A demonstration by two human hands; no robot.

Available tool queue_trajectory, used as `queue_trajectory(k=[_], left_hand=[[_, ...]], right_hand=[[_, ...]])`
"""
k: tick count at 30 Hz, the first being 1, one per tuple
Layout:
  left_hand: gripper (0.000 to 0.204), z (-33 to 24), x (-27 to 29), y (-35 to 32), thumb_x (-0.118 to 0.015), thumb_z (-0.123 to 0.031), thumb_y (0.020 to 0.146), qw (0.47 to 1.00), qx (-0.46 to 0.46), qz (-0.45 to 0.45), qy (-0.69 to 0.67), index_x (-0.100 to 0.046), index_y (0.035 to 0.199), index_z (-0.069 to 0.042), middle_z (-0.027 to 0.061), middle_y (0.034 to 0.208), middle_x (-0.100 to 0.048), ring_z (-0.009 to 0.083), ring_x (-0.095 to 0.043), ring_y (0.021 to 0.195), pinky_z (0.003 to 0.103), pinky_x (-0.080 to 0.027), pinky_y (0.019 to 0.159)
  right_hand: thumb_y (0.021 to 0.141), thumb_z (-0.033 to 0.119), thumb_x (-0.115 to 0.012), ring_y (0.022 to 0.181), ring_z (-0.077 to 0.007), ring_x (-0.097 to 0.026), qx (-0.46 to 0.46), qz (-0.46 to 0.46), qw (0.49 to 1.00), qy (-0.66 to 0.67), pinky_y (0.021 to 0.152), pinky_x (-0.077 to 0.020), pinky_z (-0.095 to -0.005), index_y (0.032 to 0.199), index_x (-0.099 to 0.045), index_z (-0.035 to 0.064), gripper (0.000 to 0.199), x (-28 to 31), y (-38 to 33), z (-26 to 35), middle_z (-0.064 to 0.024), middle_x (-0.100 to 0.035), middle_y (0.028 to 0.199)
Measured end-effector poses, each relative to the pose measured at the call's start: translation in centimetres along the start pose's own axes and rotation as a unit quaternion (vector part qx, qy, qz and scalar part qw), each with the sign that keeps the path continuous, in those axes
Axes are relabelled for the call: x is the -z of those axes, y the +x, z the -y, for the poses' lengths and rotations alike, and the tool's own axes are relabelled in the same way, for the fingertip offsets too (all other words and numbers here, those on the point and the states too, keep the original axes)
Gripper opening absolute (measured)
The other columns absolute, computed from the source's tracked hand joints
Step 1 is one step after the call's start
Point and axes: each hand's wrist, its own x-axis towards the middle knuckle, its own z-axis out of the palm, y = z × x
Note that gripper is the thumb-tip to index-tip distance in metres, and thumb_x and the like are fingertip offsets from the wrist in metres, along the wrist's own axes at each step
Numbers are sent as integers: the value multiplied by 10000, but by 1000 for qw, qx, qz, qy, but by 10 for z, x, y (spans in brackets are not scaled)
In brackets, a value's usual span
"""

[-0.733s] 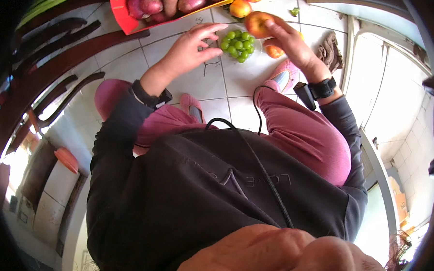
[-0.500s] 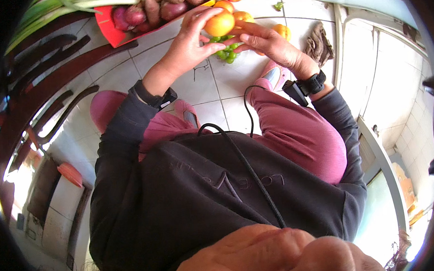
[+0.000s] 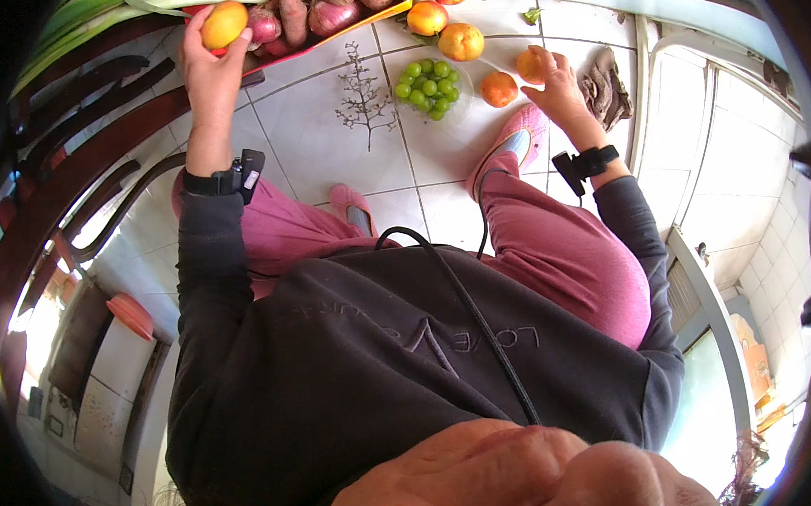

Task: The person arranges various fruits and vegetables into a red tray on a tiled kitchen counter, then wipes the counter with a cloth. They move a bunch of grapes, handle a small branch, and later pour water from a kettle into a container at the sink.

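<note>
1. A yellow-orange fruit [image 3: 224,24] sits in the fingertips of the left hand [image 3: 209,58], held up over the left end of a red tray [image 3: 393,2].
2. The left hand is closed around that fruit, arm stretched out, with a black wrist band [image 3: 226,180] on it.
3. The tray holds sweet potatoes [image 3: 294,14] and reddish onions [image 3: 332,16]; long green leaves [image 3: 88,18] lie beside it.
4. The right hand [image 3: 559,85] rests its fingers on an orange fruit [image 3: 531,63] on the tiled floor [image 3: 328,139]; whether it grips the fruit I cannot tell.
5. Just beside it lie another orange [image 3: 499,88], a yellow-red fruit [image 3: 461,42] and a bunch of green grapes [image 3: 425,87].
6. A crumpled brown cloth [image 3: 604,85] lies near the right hand.
7. Pink slippers [image 3: 516,140] show below the grapes.
</note>
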Motion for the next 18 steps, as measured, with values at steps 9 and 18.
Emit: queue_trajectory(k=[9,18], left_hand=[[605,83,-4,-26,-786,-158,827,994,100,40,27,-538,1370,-61,199,1361,-567,369,-549,1252,412,-440,1079],[650,-35,-15,-28,-783,-166,851,995,-80,64,-21,-525,1442,-91,161,1495,-503,287,-479,1381,423,-442,1072]], right_hand=[[846,327,-833,978,-211,-704,-69,-13,984,166,850,-564,-344,1399,-528,98,672,-17,14,-27,-158,-711,1119],[991,544,-583,1064,-233,-682,-139,194,825,512,898,-547,-354,1436,-479,-11,720,40,16,55,-161,-664,1208]])
